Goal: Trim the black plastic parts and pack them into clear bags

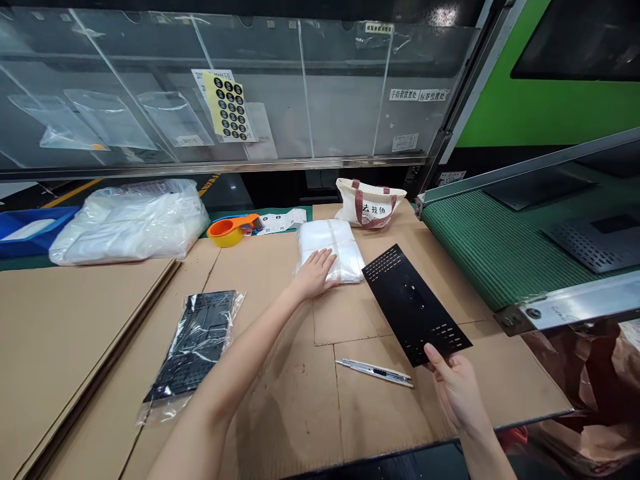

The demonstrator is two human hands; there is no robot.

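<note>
My left hand (314,273) lies flat on a stack of clear plastic bags (333,250), fingers apart and not gripping. My right hand (455,393) holds the lower edge of a black perforated metal plate (413,303), which is raised slightly above the cardboard. A utility knife (375,372) lies just left of my right hand. Left of my forearm lies another black plate sealed in a clear plastic bag (193,347). Beyond the stack stand an orange tape dispenser (233,230) and a canvas tote bag (370,203).
Cardboard sheets (280,373) cover the workbench. A green belt conveyor (500,247) with a metal rail runs along the right, carrying more black plates. A large white plastic sack (130,223) and a blue bin (30,230) sit at the back left, below a transparent panel (320,87).
</note>
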